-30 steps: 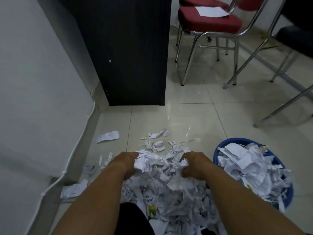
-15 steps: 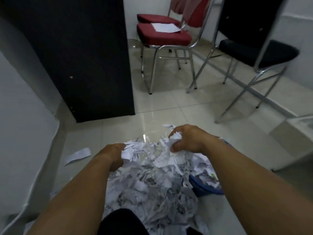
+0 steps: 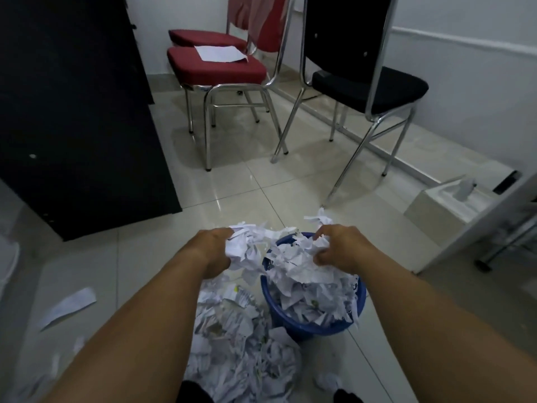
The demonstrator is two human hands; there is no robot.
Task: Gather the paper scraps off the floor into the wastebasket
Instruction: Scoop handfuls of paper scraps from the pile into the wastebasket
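Both forearms bare, extended over the near middle of the floor [image 3: 261, 181].

Left hand [image 3: 213, 251]: knuckles up, fingers curled tight round a wad of paper scraps [image 3: 247, 248], held just left of the wastebasket [image 3: 308, 330] rim.

Right hand [image 3: 340, 248]: fingers and thumb curled, pinching the other end of the same bundle, directly above the basket's mouth. Bundle stretched between the two hands, its right part touching the heap inside, loose tails hanging from the left part.

Wastebasket: blue, round, upright on the tiles, near-right of the floor's middle. Heaped above its rim with torn white paper, several strips draped over the right side.

Pile [image 3: 232, 353] of further scraps on the floor, touching the basket's left wall and reaching to the near edge between the forearms.

Loose slip [image 3: 69, 305] lying flat toward the floor's left edge, well apart from the pile. Small crumpled scrap [image 3: 328, 381] at the near edge, near the basket. Smaller bits at the near-left corner, too blurred to describe.

Dark cabinet [image 3: 72, 112] at the far-left corner. Red chair [image 3: 215, 68] at the far edge, white sheet [image 3: 220, 53] flat on its seat, a second red seat behind. Black chair [image 3: 369, 85] just right of it. White tissue box [image 3: 447, 202] at the right edge
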